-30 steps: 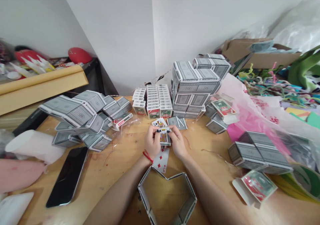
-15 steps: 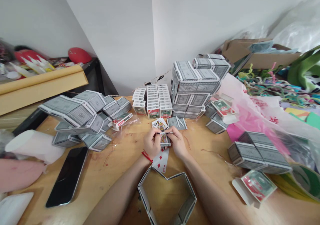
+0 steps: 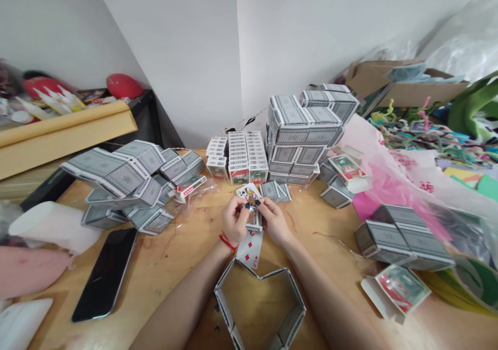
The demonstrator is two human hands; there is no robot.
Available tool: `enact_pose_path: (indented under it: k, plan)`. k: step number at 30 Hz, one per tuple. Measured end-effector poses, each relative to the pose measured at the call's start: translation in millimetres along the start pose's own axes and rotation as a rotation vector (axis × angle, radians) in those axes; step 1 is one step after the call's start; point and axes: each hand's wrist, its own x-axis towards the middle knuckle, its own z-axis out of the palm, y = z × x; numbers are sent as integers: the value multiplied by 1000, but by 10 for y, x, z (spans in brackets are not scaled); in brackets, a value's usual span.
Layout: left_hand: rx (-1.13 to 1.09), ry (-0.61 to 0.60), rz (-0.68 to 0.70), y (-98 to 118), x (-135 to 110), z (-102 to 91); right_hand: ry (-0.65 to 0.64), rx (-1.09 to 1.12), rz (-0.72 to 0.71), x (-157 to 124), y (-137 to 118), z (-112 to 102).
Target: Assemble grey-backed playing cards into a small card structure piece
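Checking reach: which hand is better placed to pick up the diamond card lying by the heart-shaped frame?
Left hand, probably: the diamond card lies right beside its wrist, farther from the right hand. Both hands grip the card stack.

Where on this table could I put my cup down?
The wooden table is bare between the flat black phone and the left hand, and between the right hand and the low grey card block. Both hands pinch playing cards. Stacked grey card boxes crowd the back edge; a pink plastic bag crowds the right.
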Motion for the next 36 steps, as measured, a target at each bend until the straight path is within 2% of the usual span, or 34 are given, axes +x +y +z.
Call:
enact_pose_path:
  k: [4,7,11,16,19,23,28,36]
  plan:
    - [10,-9,21,2,-9,-32,-139,89,154,6,-77,-56]
    - [39,13,27,1,-1,-36,-206,136,200,4,-107,-103]
    - [28,59,18,-11,61,-31,-152,169,135,8,-91,-94]
    - [20,-65,0,-37,112,-2,-67,148,33,15,-38,-34]
    - [54,-62,-93,-50,89,47,-48,117,13,13,-4,-28]
    - [121,1,-116,-38,67,79,-63,89,6,6,12,-31]
    - [125,-12,-77,-9,62,62,-98,120,-3,-4,-7,-29]
    - [44,-21,-152,-20,64,61,-110,153,-1,-13,-7,-22]
